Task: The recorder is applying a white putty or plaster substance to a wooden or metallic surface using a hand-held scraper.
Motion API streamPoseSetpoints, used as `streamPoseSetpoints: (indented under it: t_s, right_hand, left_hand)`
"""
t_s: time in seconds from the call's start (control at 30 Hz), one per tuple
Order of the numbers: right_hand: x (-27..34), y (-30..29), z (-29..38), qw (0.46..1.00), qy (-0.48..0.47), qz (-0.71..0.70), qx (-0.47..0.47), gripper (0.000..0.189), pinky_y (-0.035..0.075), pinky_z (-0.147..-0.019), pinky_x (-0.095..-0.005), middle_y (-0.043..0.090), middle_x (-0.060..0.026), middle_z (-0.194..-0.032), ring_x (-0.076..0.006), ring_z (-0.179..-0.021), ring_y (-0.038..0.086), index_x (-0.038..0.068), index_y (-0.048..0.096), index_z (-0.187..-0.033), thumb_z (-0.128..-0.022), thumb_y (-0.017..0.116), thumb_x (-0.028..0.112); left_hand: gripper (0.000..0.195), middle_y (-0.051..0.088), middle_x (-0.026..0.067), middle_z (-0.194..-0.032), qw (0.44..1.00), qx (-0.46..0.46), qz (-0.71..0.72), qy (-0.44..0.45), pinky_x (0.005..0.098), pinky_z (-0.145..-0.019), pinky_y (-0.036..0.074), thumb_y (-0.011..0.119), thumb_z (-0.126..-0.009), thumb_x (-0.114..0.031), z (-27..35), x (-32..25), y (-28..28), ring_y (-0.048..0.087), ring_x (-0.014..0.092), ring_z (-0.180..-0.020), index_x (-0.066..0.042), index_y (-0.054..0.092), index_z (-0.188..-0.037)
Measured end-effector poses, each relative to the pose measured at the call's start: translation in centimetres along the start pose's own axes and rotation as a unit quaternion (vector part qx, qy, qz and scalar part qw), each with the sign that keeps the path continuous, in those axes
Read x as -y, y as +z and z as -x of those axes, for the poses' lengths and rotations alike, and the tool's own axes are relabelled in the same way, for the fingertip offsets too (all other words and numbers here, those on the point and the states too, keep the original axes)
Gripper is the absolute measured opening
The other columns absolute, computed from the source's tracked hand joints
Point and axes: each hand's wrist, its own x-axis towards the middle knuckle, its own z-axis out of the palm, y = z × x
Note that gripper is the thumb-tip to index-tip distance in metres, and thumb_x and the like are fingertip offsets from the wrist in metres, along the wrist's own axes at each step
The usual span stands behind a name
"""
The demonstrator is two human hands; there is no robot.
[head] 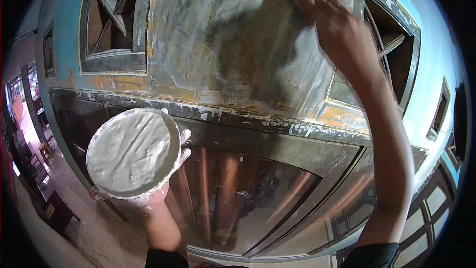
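My left hand point(158, 195) holds a round container of white paste point(134, 152) from below, its fingers showing at the right side of the rim. The rim is crusted with paste, and grooves run across the surface inside. High at the upper right, my right hand point(323, 3) is raised to the wall panel point(230, 37). The hand is somewhat blurred; a pale, flat thing lies at its fingers against the wall, and I cannot tell exactly what it is. The panel is smeared with grey and white over yellowish patches, and a shadow falls across it.
Recessed vents with crossed slats flank the panel, one at left point(111, 18) and one behind my right arm point(394, 44). Under them runs a paint-spotted wooden ledge point(238, 113) above glossy dark wooden doors point(241, 193). At far left, a small stool point(45, 152) stands on the floor.
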Motion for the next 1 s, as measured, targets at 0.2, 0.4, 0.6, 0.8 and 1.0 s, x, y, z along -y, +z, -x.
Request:
streamPoseSetpoints:
  t_s: [0.2,0.4,0.6,0.8,1.0]
  right_hand:
    - [12.9,-6.0,16.0,0.964,-0.085,-0.113,0.225,0.066,0.032,-0.120,-0.0593,0.048,-0.0233,-0.154,-0.0434,-0.145,0.043,-0.001,0.050,-0.149,-0.088,0.058,0.022]
    - [10.6,-9.8,12.0,0.952,-0.028,-0.219,0.213,0.062,0.033,-0.120,-0.0554,0.055,-0.0200,-0.149,-0.0396,-0.142,0.049,0.000,0.053,-0.148,-0.089,0.058,0.020]
    - [0.6,-4.5,-4.3,0.999,0.044,-0.006,0.004,0.049,0.061,-0.090,-0.0431,0.069,-0.0133,-0.127,-0.0338,-0.111,0.070,0.018,0.063,-0.137,-0.093,0.059,-0.004]
    - [1.5,0.4,-3.4,0.999,-0.015,0.036,-0.007,0.045,0.059,-0.093,-0.0426,0.066,-0.0135,-0.134,-0.0296,-0.120,0.066,0.013,0.060,-0.139,-0.096,0.054,0.000]
    - [14.1,-5.1,11.3,0.967,-0.075,-0.077,0.231,0.061,0.030,-0.121,-0.0584,0.043,-0.0250,-0.157,-0.0471,-0.146,0.039,0.002,0.048,-0.153,-0.095,0.053,0.019]
  left_hand:
    - [0.104,-0.006,0.0281,-0.169,0.981,0.048,-0.190,0.004,0.0826,-0.113,0.015,0.061,-0.094,-0.063,0.3,-1.2,-1.6,-0.004,0.066,-0.147,-0.008,0.009,-0.165]
    - [0.111,-0.006,0.0270,-0.170,0.995,0.049,-0.086,-0.003,0.0806,-0.115,0.012,0.065,-0.090,-0.067,0.0,-1.1,-1.4,-0.003,0.066,-0.148,-0.008,0.008,-0.165]
    - [0.099,0.017,0.0268,-0.168,0.992,0.032,-0.121,-0.014,0.0756,-0.114,0.029,0.050,-0.095,-0.070,-1.4,-0.7,-0.3,0.026,0.065,-0.143,-0.007,0.019,-0.164]
    - [0.090,0.017,0.0273,-0.167,0.939,0.142,-0.312,-0.036,0.0754,-0.116,0.027,0.047,-0.099,-0.064,-3.2,-3.8,-0.9,0.019,0.064,-0.146,-0.008,0.018,-0.164]
    - [0.114,0.007,0.0306,-0.168,0.997,-0.033,-0.045,0.056,0.0846,-0.107,0.025,0.061,-0.085,-0.077,-4.3,-4.8,1.4,0.006,0.070,-0.144,-0.010,0.015,-0.165]
